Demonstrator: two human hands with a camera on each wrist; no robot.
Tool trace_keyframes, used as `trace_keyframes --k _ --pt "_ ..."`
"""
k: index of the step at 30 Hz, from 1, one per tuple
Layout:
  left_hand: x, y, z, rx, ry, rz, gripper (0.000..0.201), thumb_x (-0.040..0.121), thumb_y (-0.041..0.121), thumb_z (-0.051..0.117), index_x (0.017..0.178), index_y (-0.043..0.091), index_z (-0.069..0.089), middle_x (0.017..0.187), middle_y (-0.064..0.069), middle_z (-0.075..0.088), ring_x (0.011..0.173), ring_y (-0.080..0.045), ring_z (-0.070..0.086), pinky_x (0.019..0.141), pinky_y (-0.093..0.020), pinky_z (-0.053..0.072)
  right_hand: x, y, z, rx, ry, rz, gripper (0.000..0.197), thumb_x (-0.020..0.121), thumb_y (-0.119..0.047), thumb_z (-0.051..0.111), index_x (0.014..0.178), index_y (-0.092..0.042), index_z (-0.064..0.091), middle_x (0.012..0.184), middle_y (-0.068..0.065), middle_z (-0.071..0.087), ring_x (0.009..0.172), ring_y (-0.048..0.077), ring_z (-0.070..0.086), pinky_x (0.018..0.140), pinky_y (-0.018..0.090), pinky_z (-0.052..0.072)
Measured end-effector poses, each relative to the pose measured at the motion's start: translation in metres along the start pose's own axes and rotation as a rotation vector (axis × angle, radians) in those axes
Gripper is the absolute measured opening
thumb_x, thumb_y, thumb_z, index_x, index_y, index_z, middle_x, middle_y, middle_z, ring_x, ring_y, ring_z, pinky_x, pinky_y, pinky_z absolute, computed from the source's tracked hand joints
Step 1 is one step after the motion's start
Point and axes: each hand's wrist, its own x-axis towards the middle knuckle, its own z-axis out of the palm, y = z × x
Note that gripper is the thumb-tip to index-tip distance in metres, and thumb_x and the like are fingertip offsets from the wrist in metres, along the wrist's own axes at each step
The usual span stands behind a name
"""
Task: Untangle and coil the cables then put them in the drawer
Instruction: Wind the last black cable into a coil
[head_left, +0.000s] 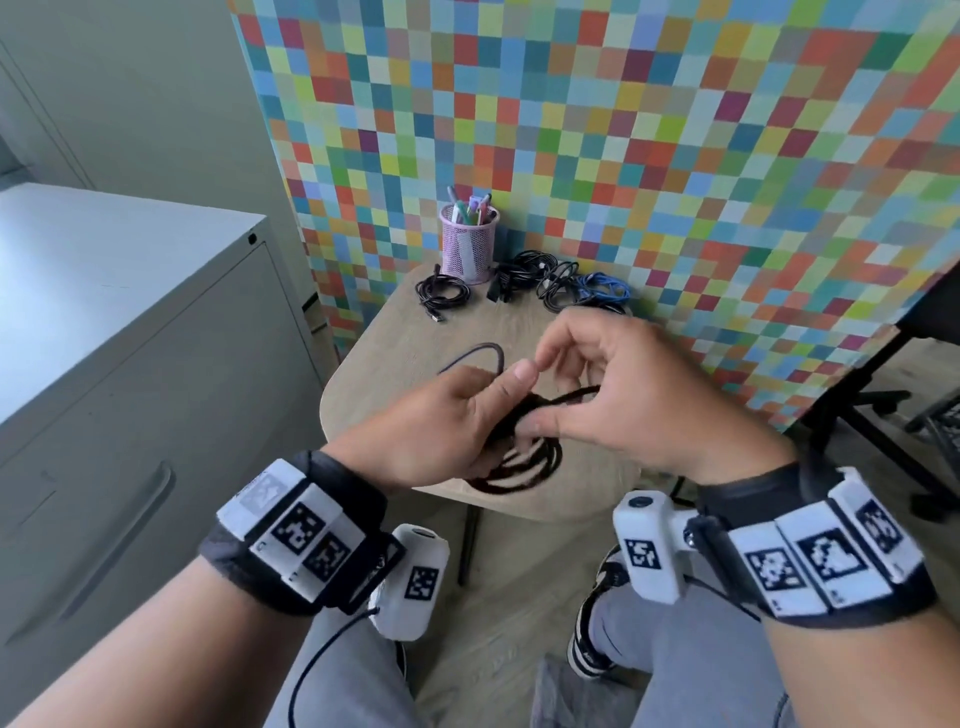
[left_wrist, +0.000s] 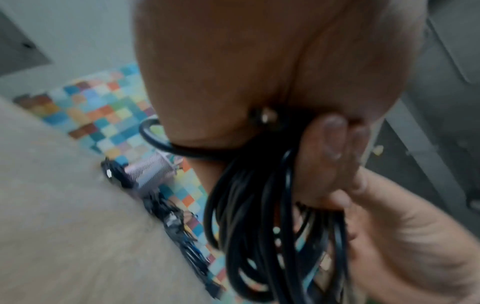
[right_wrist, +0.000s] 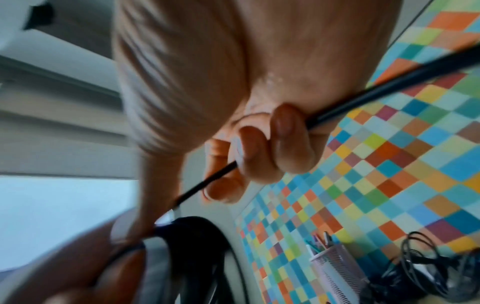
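Observation:
A black cable (head_left: 524, 462) hangs in several loops over the near edge of the small wooden table (head_left: 395, 374). My left hand (head_left: 493, 410) grips the bundle at its top, fingers (left_wrist: 324, 154) curled round the loops (left_wrist: 259, 226). My right hand (head_left: 550, 395), just right of it, pinches a single strand (right_wrist: 389, 90) of the same cable between curled fingers (right_wrist: 280, 144). One free loop (head_left: 488, 353) of the cable lies on the table beyond the left hand.
At the table's back stand a pink mesh pen cup (head_left: 469, 244), a small black coil (head_left: 441, 288), a tangle of black cables (head_left: 540, 280) and a blue cable (head_left: 602, 288). A grey cabinet (head_left: 130, 415) with a drawer handle (head_left: 119, 535) is at the left. A chair base (head_left: 872, 405) stands at the right.

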Motion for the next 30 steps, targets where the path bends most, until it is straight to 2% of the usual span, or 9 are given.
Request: trace_keyframes --k 3,6,10,15,18,20,24,28,30 --pt "-0.002 0.001 0.000 -0.089 -0.169 0.004 0.087 0.087 0.082 0.030 0.076 0.001 0.059 0.043 -0.002 0.037 0.041 -0.019 0.030 0.050 -0.028 0.033 0.001 0.005 -0.012 0.015 -0.287 0.041 0.094 0.053 -0.059 0.094 0.138 -0.058 0.053 0.091 -0.004 0.050 0.081 0.013 0.055 0.087 0.044 0.054" --pt "-0.004 0.000 -0.003 -0.192 -0.268 0.040 0.079 0.074 0.088 0.058 0.075 0.009 0.063 0.041 -0.001 0.037 0.039 -0.018 0.030 0.055 -0.030 0.039 0.000 0.006 -0.009 -0.033 -0.387 0.041 0.084 0.059 -0.057 0.092 0.135 -0.058 0.055 0.102 0.001 0.051 0.099 0.016 0.057 0.097 0.042 0.053" --pt "-0.003 -0.002 -0.011 -0.156 -0.182 0.035 0.059 0.070 0.046 0.089 0.085 -0.006 0.064 0.056 -0.010 0.045 0.049 -0.018 0.036 0.045 -0.023 0.027 0.002 0.001 0.004 -0.128 -0.252 -0.042 0.030 0.066 -0.057 0.077 0.087 -0.037 0.069 0.098 -0.017 0.057 0.093 0.003 0.059 0.080 0.026 0.048" --pt "-0.003 0.001 -0.006 -0.055 0.044 0.064 0.029 0.095 0.035 0.073 0.095 0.006 0.067 0.067 -0.008 0.062 0.056 -0.020 0.061 0.057 -0.028 0.046 0.005 0.005 0.012 -0.110 -0.172 0.011 0.003 0.084 -0.023 0.069 0.084 -0.022 0.066 0.074 -0.003 0.068 0.070 0.013 0.063 0.061 0.039 0.052" --pt "0.002 0.002 0.008 0.150 0.259 0.095 0.027 0.099 0.037 0.064 0.089 0.013 0.061 0.054 0.006 0.059 0.050 -0.012 0.058 0.051 -0.024 0.043 0.010 0.014 0.013 -0.038 -0.163 0.060 0.005 0.086 -0.015 0.067 0.085 -0.019 0.068 0.076 0.002 0.071 0.070 0.017 0.065 0.064 0.041 0.053" --pt "0.004 0.002 0.010 0.211 0.299 0.097 0.029 0.101 0.039 0.061 0.083 0.017 0.057 0.050 0.010 0.054 0.046 -0.010 0.052 0.052 -0.032 0.043 0.013 0.017 0.008 0.028 -0.211 0.050 0.009 0.088 -0.012 0.071 0.090 -0.020 0.072 0.080 0.001 0.073 0.072 0.012 0.067 0.069 0.039 0.055" --pt "0.006 -0.002 0.004 -0.171 0.271 -0.021 0.029 0.107 0.027 0.052 0.085 0.009 0.054 0.057 0.003 0.041 0.043 -0.014 0.038 0.060 -0.047 0.048 0.012 0.024 -0.013 0.343 -0.199 0.118 0.023 0.095 0.000 0.068 0.116 -0.011 0.072 0.104 0.012 0.076 0.062 0.000 0.064 0.055 0.014 0.046" --pt "0.004 -0.002 0.003 -0.458 0.195 -0.055 0.036 0.109 0.029 0.045 0.077 0.014 0.042 0.055 0.008 0.031 0.042 -0.011 0.026 0.059 -0.036 0.052 0.020 0.048 -0.027 0.060 0.064 0.039 0.022 0.095 -0.008 0.072 0.104 -0.027 0.082 0.090 0.007 0.076 0.076 0.020 0.066 0.072 0.034 0.052" --pt "0.003 0.000 0.004 -0.579 0.116 -0.048 0.037 0.105 0.038 0.049 0.076 0.017 0.040 0.054 0.008 0.029 0.040 -0.009 0.025 0.057 -0.031 0.053 0.024 0.052 -0.021 -0.013 0.189 0.004 0.017 0.091 -0.014 0.078 0.100 -0.028 0.082 0.092 -0.004 0.071 0.087 0.015 0.066 0.080 0.030 0.053"
